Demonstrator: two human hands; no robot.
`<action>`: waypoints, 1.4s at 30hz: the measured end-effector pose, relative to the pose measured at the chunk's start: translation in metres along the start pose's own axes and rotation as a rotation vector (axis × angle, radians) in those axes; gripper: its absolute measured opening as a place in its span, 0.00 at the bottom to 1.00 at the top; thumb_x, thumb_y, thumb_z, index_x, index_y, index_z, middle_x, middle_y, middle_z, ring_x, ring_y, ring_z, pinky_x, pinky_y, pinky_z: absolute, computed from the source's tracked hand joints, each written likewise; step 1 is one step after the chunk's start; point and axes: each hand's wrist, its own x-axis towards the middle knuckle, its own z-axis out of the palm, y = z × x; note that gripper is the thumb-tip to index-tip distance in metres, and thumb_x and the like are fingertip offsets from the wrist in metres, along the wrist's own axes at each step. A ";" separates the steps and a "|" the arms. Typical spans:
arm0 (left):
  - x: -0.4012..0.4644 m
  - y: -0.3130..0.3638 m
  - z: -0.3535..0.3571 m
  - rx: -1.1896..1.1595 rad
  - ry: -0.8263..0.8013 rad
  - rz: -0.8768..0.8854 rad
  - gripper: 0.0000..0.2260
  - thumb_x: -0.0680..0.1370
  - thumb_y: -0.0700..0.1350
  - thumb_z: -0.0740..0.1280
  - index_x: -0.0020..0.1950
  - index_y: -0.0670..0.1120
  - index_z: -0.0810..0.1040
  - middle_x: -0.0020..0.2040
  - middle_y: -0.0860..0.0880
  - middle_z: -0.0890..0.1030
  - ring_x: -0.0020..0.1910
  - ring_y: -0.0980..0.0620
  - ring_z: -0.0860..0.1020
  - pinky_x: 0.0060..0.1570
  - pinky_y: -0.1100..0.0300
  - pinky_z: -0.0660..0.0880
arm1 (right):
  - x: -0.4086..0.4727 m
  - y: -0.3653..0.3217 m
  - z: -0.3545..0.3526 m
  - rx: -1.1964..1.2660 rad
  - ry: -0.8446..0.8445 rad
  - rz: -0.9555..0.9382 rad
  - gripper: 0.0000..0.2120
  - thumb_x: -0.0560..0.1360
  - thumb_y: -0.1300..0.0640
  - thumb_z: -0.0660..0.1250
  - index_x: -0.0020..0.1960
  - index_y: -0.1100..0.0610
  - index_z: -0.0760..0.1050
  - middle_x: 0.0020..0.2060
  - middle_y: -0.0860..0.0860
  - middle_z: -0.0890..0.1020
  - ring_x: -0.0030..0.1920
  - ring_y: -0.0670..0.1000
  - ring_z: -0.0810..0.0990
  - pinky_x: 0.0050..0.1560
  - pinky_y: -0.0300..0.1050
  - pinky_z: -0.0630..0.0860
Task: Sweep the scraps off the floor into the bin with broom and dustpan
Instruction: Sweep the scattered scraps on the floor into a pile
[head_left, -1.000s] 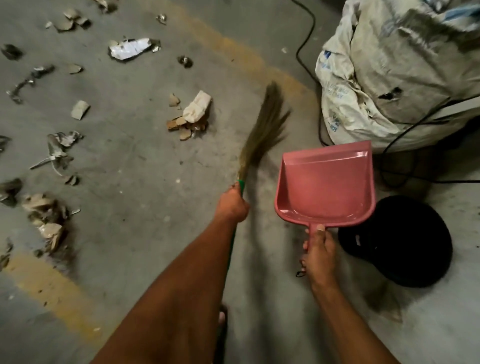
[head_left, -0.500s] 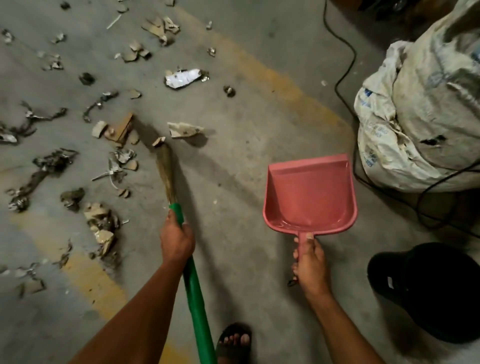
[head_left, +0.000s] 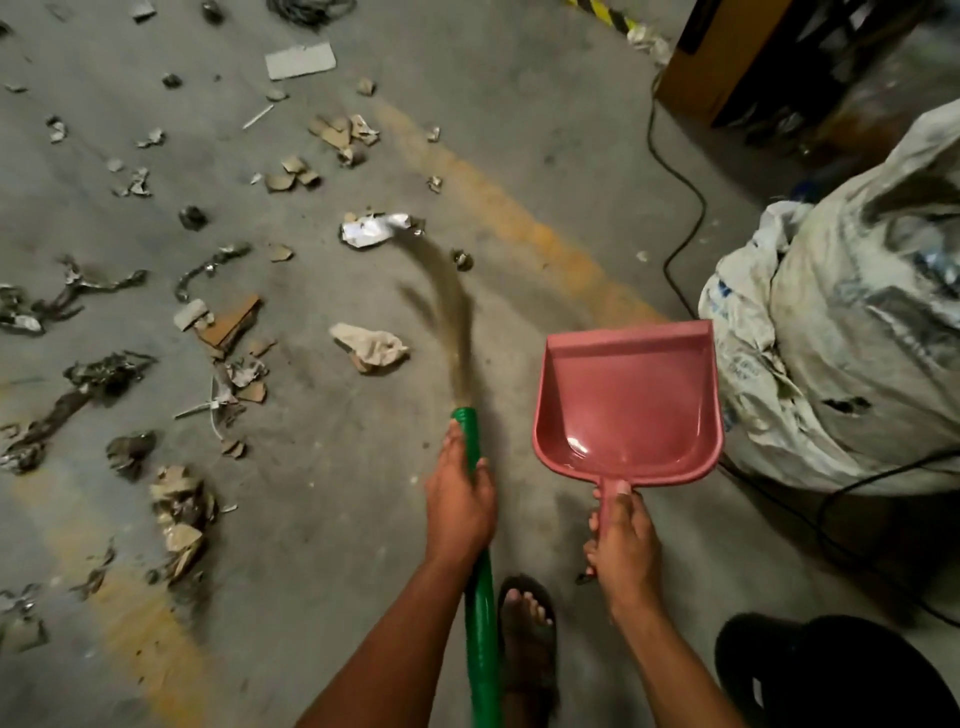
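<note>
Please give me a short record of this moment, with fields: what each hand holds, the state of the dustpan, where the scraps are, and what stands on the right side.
left hand: left hand grips the green broom handle
right hand: right hand grips the handle of the pink dustpan
dustpan state: empty, no scraps in it
broom bristles: bristles blurred, their tip beside a crumpled white wrapper
scraps: paper and cardboard bits scattered on the floor, mostly to the left
right side: a large white sack and a black cable

Grey concrete floor (head_left: 322, 519) with faded yellow stripe (head_left: 524, 223), scattered scraps (head_left: 371, 345), white sack (head_left: 841, 338), black cable (head_left: 680, 208).
</note>
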 end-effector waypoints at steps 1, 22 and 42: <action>0.013 0.008 0.013 0.015 -0.071 0.059 0.27 0.84 0.43 0.66 0.83 0.45 0.65 0.81 0.46 0.69 0.79 0.48 0.69 0.79 0.57 0.62 | 0.011 -0.002 -0.001 0.005 0.006 0.007 0.23 0.86 0.39 0.54 0.45 0.53 0.77 0.34 0.53 0.79 0.26 0.50 0.74 0.31 0.47 0.71; 0.185 -0.010 0.141 0.214 -0.133 -0.267 0.28 0.83 0.43 0.63 0.84 0.45 0.63 0.77 0.39 0.73 0.73 0.36 0.74 0.74 0.48 0.70 | 0.178 0.016 0.000 -0.015 -0.067 0.053 0.24 0.83 0.34 0.54 0.48 0.50 0.79 0.31 0.47 0.76 0.23 0.48 0.71 0.31 0.47 0.68; 0.080 -0.053 0.025 0.093 0.191 -0.234 0.27 0.85 0.41 0.62 0.85 0.43 0.60 0.83 0.45 0.64 0.81 0.46 0.65 0.78 0.60 0.56 | 0.113 -0.037 0.075 -0.128 -0.257 -0.017 0.25 0.84 0.36 0.54 0.51 0.54 0.79 0.34 0.51 0.77 0.25 0.48 0.71 0.32 0.48 0.69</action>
